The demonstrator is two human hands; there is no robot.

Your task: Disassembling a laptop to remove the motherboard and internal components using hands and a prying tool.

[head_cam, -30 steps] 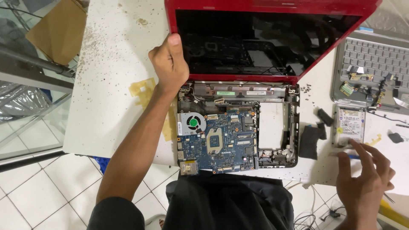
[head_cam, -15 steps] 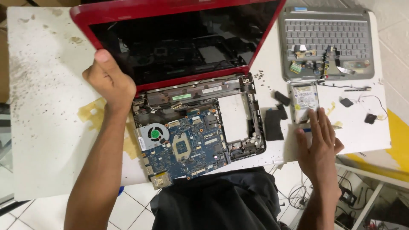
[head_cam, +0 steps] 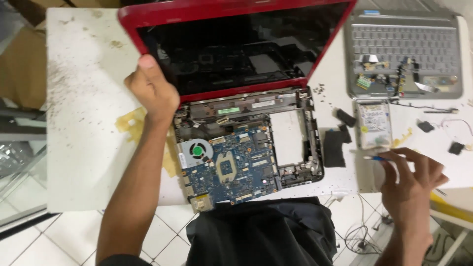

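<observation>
An opened red laptop (head_cam: pixel 148 19) lies on a white table (head_cam: pixel 84 128), its base stripped to show a blue circuit board (head_cam: pixel 231 165) and a round fan (head_cam: pixel 196 149). My left hand (head_cam: pixel 152 91) grips the left edge of the red screen lid, near the hinge. My right hand (head_cam: pixel 409 177) rests at the table's right front edge, its fingers closed on a thin tool with a blue handle (head_cam: pixel 375 158). A silver hard drive (head_cam: pixel 373 124) lies just beyond that hand.
A grey keyboard panel (head_cam: pixel 404 49) with loose small parts on it sits at the back right. Black pieces (head_cam: pixel 335 148) lie between the laptop and the drive. Small black parts (head_cam: pixel 456 147) and wires lie far right. Cables hang below the table's right edge.
The view has shifted so the laptop sits further left. My right hand moved from the hard drive toward the table's front edge and now holds the thin tool. My left hand stays on the lid.
</observation>
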